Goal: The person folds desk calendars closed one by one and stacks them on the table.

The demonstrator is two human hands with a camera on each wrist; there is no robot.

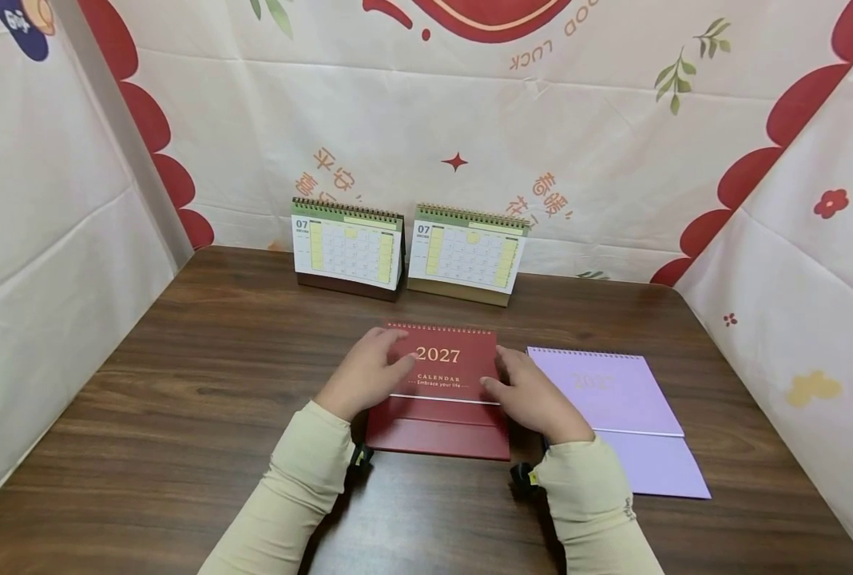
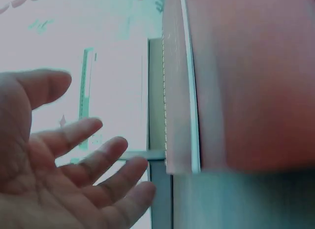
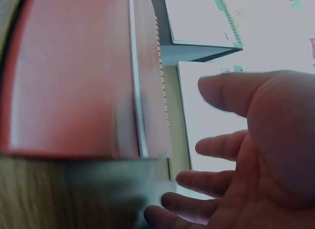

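A red 2027 desk calendar lies flat on the table between both hands, its spiral binding at the far edge. My left hand hovers at its left side, fingers spread and relaxed, thumb over the cover. On the right side, my right hand is held the same way, thumb near the cover's edge. Both wrist views show bare palms with nothing in them, beside the red calendar. Right of the right hand lies a purple calendar, also flat, partly covered by that forearm.
Two desk calendars stand upright at the back, showing month 07: one with a dark red base, the other with a tan base. The brown wooden table ends against white printed cloth at the back and sides.
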